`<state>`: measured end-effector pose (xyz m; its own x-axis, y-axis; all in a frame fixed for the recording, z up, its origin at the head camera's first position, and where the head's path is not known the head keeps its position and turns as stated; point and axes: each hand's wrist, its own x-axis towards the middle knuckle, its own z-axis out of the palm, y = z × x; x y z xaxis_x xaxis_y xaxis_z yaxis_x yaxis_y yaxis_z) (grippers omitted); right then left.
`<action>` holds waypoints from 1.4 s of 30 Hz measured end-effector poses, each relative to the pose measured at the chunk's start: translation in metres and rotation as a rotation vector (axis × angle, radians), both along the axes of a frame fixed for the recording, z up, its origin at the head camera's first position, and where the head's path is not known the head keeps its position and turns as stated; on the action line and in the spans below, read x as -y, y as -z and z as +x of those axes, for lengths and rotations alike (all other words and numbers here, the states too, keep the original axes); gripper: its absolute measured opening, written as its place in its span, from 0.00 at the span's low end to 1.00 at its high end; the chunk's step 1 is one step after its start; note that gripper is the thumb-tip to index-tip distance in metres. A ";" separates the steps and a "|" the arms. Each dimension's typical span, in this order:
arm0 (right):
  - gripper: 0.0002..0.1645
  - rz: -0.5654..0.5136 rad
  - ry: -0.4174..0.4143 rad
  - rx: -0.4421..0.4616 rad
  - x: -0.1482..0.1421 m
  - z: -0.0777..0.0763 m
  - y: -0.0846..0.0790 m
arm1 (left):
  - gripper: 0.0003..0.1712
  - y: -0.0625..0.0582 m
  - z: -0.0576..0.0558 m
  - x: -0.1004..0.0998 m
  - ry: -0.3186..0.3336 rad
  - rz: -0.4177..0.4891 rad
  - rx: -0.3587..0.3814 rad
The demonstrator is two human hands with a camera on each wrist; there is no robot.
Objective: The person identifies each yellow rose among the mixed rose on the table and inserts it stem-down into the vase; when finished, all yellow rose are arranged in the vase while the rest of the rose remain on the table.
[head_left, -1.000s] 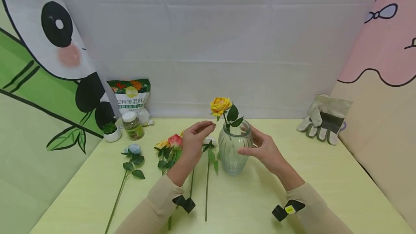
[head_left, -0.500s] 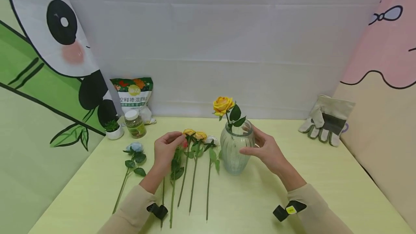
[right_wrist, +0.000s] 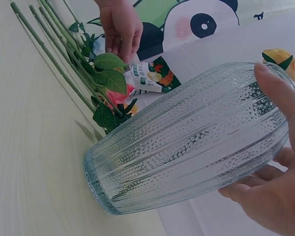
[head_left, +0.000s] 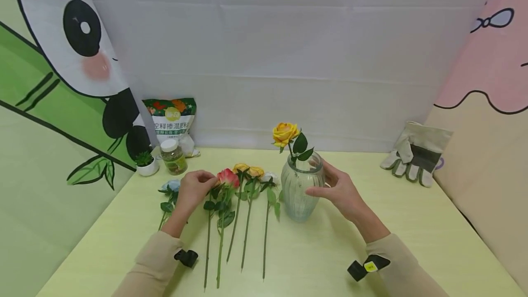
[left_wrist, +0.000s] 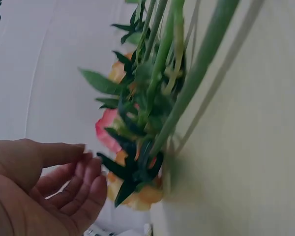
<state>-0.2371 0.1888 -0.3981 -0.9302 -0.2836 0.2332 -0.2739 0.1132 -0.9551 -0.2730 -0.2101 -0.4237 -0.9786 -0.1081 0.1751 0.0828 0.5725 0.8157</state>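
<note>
In the head view, my right hand grips the side of a clear ribbed glass vase, thumb in front and fingers behind. One yellow rose with dark leaves leans out of its mouth. My left hand is beside the heads of the roses lying on the table. In the left wrist view its loosely bent fingers come right up to an orange-yellow rose, mostly hidden in the head view. A pink-red rose, two yellow roses and a white rose lie to the right of that hand.
A blue rose lies partly behind the left forearm. At the back left stand a small potted plant, a lidded jar and a printed bag. Work gloves lean against the wall at the back right.
My left hand has moved left, away from the vase, across the lying roses, uncovering the pink-red and yellow ones. My right hand keeps its hold on the vase.
</note>
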 end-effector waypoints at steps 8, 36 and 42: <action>0.55 -0.009 -0.005 0.004 0.000 0.001 -0.001 | 0.08 -0.004 0.001 0.014 0.037 -0.247 0.073; 0.56 -0.015 -0.010 0.013 -0.002 0.002 -0.001 | 0.09 0.013 -0.010 0.026 0.011 -0.068 0.184; 0.56 -0.015 -0.029 0.021 -0.001 0.003 -0.003 | 0.10 0.009 -0.011 0.031 -0.017 -0.005 0.184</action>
<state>-0.2342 0.1902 -0.3954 -0.9263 -0.3075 0.2179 -0.2565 0.0906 -0.9623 -0.2842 -0.2408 -0.4325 -0.9922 -0.1243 -0.0063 -0.0774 0.5767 0.8133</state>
